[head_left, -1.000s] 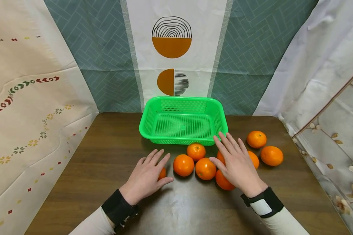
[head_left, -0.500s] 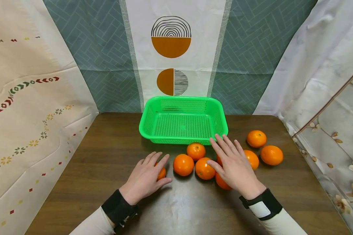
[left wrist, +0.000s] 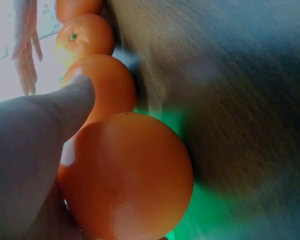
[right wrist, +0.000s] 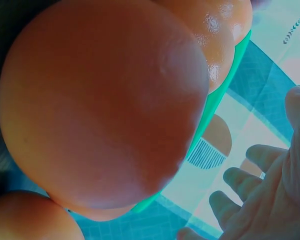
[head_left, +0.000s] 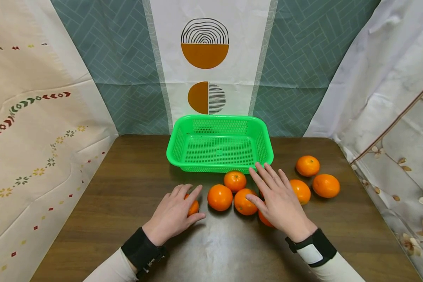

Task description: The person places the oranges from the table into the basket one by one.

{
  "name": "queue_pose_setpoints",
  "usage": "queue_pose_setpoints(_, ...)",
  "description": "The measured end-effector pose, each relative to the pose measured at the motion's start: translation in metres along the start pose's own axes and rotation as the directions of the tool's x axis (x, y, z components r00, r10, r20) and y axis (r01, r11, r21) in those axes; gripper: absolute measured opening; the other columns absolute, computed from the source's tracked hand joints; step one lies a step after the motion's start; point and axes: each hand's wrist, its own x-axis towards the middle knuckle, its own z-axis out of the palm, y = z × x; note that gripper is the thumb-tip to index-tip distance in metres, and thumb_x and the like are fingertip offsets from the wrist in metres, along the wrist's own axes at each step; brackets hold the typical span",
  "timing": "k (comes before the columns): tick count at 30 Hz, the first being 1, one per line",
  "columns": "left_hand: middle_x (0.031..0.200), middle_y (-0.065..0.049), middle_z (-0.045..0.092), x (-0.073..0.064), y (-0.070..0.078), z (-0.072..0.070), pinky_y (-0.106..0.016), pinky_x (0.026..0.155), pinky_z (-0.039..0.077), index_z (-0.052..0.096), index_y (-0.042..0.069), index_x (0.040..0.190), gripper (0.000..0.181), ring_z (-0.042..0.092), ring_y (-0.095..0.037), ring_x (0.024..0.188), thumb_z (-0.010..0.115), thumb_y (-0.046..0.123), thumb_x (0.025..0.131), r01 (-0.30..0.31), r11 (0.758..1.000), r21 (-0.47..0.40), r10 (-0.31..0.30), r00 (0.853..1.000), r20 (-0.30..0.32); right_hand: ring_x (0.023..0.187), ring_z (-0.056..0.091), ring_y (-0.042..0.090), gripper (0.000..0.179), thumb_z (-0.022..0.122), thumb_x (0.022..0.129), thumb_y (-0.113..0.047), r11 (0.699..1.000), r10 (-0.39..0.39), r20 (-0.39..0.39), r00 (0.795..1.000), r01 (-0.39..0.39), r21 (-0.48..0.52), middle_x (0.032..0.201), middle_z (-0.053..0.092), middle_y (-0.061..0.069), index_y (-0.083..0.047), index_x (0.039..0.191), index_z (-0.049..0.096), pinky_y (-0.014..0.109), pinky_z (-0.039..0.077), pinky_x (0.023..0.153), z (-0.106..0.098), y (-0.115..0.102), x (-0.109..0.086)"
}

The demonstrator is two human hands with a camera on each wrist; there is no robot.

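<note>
My left hand lies over an orange, its index finger and thumb extended and the other fingertips partly hidden. Close up in the left wrist view, that orange sits beside the thumb. Fingers spread, my right hand hovers above the right part of the group, overlapping a reddish orange and hiding most of another. The right wrist view has a large orange apart from the fingers. Between the hands sit three oranges, one being the nearest to the left hand.
A green plastic basket stands at the back of the brown wooden table, with nothing in it. To the right of my right hand lie three more oranges, one at the far right. Patterned cloths hang around the table.
My right hand has drifted slightly left and toward me, still spread. The left hand's fingertips have drawn in a little over the orange. Fruit and basket stay put.
</note>
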Motion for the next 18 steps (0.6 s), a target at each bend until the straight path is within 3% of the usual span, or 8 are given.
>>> queue_pose_setpoints(5, 0.145, -0.019, 0.061, -0.0008, -0.001, 0.0016, -0.06, 0.096, 0.057, 0.056, 0.014, 0.163, 0.084, 0.058, -0.04, 0.133, 0.079, 0.062, 0.098, -0.003, 1.0, -0.005, 0.003, 1.0, -0.014, 0.166, 0.026, 0.037, 0.081, 0.039, 0.114, -0.068, 1.0, -0.004, -0.012, 1.0, 0.004, -0.002, 0.179, 0.032, 0.013, -0.013, 0.173, 0.038, 0.067, 0.022, 0.129, 0.0014, -0.0013, -0.0006)
queue_pose_setpoints(18, 0.135, -0.015, 0.063, 0.0001, -0.0023, 0.0026, -0.049, 0.091, 0.06, 0.061, 0.013, 0.159, 0.08, 0.06, -0.036, 0.122, 0.086, 0.056, 0.095, -0.001, 0.999, -0.054, 0.001, 1.0, 0.0, 0.167, 0.024, 0.034, 0.079, 0.059, 0.111, -0.058, 1.0, 0.002, -0.002, 1.0, -0.002, -0.002, 0.179, 0.032, 0.012, -0.013, 0.173, 0.038, 0.065, 0.021, 0.13, -0.0004, -0.0042, -0.0004)
